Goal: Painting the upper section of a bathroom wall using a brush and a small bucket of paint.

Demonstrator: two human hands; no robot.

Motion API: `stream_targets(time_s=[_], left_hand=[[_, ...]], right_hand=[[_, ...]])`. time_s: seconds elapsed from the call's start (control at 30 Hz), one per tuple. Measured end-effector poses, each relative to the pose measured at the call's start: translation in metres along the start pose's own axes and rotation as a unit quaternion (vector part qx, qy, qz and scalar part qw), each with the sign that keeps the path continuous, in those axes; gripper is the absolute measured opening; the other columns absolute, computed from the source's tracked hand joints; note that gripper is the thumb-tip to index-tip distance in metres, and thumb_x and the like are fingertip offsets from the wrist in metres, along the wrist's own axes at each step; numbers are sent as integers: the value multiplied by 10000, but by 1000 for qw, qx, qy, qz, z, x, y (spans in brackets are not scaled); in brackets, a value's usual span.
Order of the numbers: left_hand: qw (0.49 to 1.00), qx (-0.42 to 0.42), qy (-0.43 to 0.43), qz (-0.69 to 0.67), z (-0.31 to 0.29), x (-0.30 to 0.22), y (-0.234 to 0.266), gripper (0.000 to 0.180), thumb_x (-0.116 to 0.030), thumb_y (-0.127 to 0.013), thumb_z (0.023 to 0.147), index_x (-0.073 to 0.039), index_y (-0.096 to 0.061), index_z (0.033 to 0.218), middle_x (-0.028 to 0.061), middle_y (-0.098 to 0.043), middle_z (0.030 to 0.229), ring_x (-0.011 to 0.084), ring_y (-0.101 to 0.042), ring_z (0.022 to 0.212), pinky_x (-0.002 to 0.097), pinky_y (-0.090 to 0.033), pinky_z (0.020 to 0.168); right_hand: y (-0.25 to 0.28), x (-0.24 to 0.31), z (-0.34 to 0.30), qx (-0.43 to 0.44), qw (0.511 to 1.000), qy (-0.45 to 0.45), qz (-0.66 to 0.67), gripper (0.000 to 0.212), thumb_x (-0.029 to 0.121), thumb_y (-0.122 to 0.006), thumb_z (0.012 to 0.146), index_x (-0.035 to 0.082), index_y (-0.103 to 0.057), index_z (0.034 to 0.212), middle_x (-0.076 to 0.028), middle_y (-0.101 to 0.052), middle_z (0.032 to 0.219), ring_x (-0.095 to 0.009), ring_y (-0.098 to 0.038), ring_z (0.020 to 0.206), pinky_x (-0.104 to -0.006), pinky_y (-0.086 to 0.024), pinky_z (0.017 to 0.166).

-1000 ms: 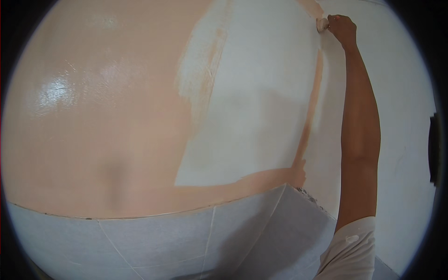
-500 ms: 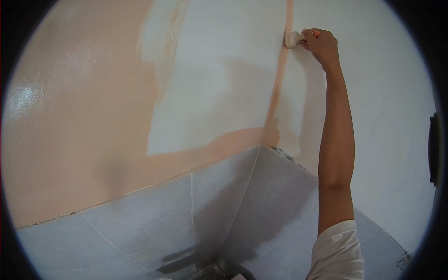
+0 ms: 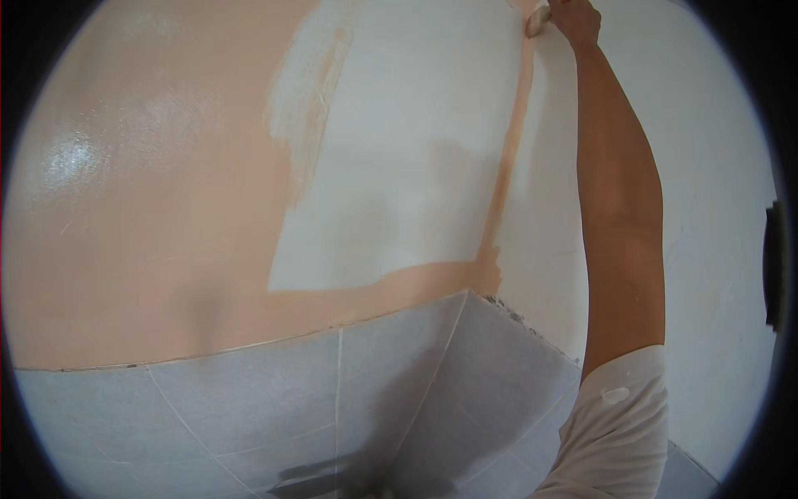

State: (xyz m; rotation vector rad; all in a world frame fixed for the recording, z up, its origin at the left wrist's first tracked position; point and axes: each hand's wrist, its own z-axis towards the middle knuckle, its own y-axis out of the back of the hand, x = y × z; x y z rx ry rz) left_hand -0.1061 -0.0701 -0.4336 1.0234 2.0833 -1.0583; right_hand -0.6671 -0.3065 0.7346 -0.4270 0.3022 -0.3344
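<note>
At the top of the view, my right hand [image 3: 577, 20] is closed round a paintbrush [image 3: 539, 22], its bristles against the wall corner. The brush handle is mostly hidden by the hand and the picture's upper edge. Below the bristles, a narrow peach paint stripe [image 3: 507, 158] runs down the corner to the tile edge. To its left lies a white unpainted patch [image 3: 399, 166], bordered on the left and below by peach paint [image 3: 166, 224]. My right arm is stretched far up, in a white sleeve with a pale smear on it. My left hand is out of sight.
Grey tiles [image 3: 249, 407] cover the lower walls and meet in the same corner. Dark, rough chips [image 3: 509, 309] mark the tile edge right of the corner. The right wall [image 3: 706, 249] is white. A dark object [image 3: 773, 266] shows at the far right rim.
My right hand and the brush have moved up along the corner. The peach stripe now shows further up the corner, and the view has tilted upward.
</note>
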Motion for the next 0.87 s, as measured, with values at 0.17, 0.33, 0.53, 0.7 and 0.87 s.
stream_targets(time_s=[0.17, 0.33, 0.53, 0.7, 0.87], left_hand=[[993, -49, -2, -103, -15, 4, -2, 446, -503, -444, 952, -74, -546, 1018, -16, -420, 528, 153, -367, 373, 323, -305, 330], [994, -49, 25, -99, -3, -7, -12, 369, -449, -427, 931, -92, -515, 954, -11, -411, 539, 146, -365, 387, 301, -296, 343], [992, -61, 95, -57, -44, -53, -29, 283, -385, -407, 907, -113, -477, 877, -5, -400, 551, 137, -363, 405, 275, -286, 358], [979, -123, 160, -43, -119, -172, -141, 234, -347, -383, 876, -133, -443, 801, -13, -351, 508, 121, -313, 380, 267, -243, 351], [989, -52, 132, 28, -87, -155, -100, 280, -386, -360, 893, -132, -468, 842, -21, -353, 511, 114, -319, 389, 265, -244, 358]], right_hand=[[10, 19, -23, -69, 960, -133, 238, 238, 221, -587, 836, 16, -708, 844, -208, -673, 779, -363, -649, 703, -440, -507, 647], [9, 16, -49, -15, 971, -99, 219, 226, 221, -620, 823, 17, -712, 854, -209, -673, 765, -351, -659, 700, -439, -510, 654], [75, 37, -176, 107, 983, -82, 126, 360, 394, -496, 882, 125, -710, 988, -110, -695, 805, -305, -666, 792, -371, -520, 761], [141, 80, -263, 95, 949, -174, 246, 235, 258, -593, 802, 52, -707, 801, -103, -644, 633, -207, -607, 567, -300, -495, 602], [162, 88, -241, 175, 923, -241, 246, 354, 382, -592, 863, 83, -723, 998, -60, -715, 796, -188, -674, 778, -298, -504, 788]])
